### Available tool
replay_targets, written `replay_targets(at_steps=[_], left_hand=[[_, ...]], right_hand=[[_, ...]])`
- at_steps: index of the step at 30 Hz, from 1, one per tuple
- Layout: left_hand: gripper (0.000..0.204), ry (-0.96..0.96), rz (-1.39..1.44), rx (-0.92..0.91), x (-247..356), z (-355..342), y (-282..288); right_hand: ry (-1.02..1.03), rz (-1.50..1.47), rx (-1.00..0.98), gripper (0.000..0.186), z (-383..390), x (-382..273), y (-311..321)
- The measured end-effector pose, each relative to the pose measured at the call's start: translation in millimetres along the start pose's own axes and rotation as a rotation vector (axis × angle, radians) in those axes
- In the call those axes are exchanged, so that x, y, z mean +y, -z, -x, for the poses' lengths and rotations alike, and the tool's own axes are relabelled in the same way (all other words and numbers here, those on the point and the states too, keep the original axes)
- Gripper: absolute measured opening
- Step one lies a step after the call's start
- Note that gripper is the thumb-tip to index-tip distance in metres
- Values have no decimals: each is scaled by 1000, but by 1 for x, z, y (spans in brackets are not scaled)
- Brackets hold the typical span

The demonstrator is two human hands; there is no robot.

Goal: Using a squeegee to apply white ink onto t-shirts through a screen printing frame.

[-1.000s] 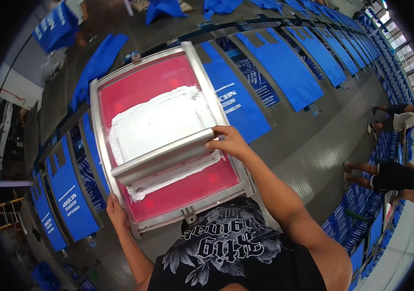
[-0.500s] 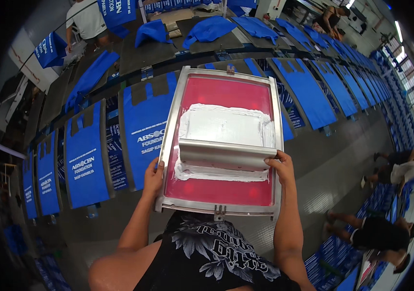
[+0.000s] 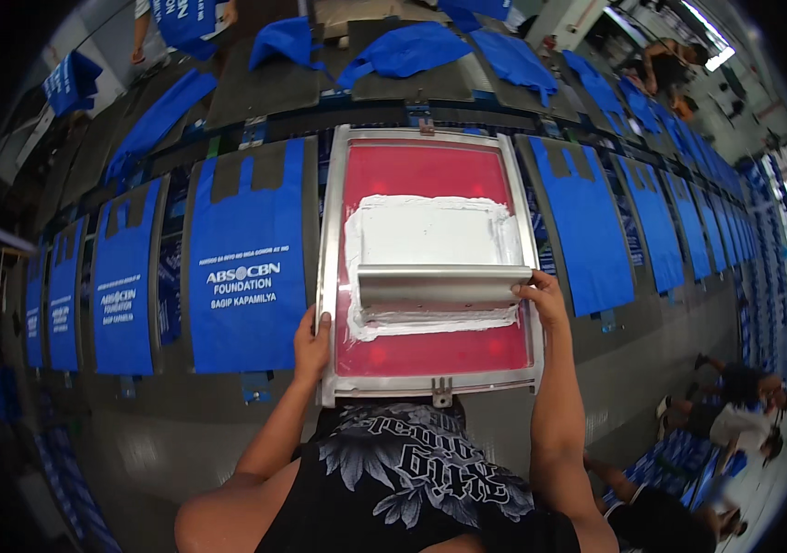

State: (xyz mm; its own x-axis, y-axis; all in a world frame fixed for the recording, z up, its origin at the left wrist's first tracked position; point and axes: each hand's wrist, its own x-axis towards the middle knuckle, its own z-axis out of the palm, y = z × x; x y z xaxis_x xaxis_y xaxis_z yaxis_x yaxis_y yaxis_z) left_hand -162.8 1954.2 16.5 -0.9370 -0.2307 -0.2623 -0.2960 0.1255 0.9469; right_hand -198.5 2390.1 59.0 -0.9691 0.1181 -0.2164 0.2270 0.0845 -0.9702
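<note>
A silk-screen frame (image 3: pixel 330 221) with metal rails and red mesh (image 3: pixel 421 170) lies before me. Thick white ink (image 3: pixel 426 226) covers the mesh's middle. Across the ink rests a wide metal squeegee (image 3: pixel 449 288), its lower edge smeared white. My left hand (image 3: pixel 312 348) is closed round the frame's left rail, thumb on top. At the opposite rail, my right hand (image 3: pixel 546 300) grips the squeegee's right end with its thumb and fingers; whether it also holds the rail I cannot tell. The frame hides most of what lies beneath it.
Printed blue bags (image 3: pixel 246 267) lie on boards to the left. Plain blue bags (image 3: pixel 582 221) line the right side. Behind runs a second row with folded blue bags (image 3: pixel 407 51). People work at the far left, far right and lower right (image 3: pixel 734 424).
The frame now sits squarer in view, between the printed bag on the left and the plain one on the right. Both hands keep their hold. My view has shifted and turned.
</note>
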Motion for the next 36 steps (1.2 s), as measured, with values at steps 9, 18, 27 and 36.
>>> replay_targets(at_steps=[9, 18, 27, 36], left_hand=[[46, -31, -86, 132, 6, 16, -56], [56, 74, -189, 284, 9, 14, -79], [60, 51, -174, 255, -10, 2, -80], [51, 41, -62, 233, -19, 5, -76]], right_hand=[[7, -21, -125, 28, -53, 26, 47], [3, 95, -241, 41, -93, 31, 58], [-4, 73, -310, 39, -90, 51, 61], [-16, 44, -250, 39, -82, 47, 60]])
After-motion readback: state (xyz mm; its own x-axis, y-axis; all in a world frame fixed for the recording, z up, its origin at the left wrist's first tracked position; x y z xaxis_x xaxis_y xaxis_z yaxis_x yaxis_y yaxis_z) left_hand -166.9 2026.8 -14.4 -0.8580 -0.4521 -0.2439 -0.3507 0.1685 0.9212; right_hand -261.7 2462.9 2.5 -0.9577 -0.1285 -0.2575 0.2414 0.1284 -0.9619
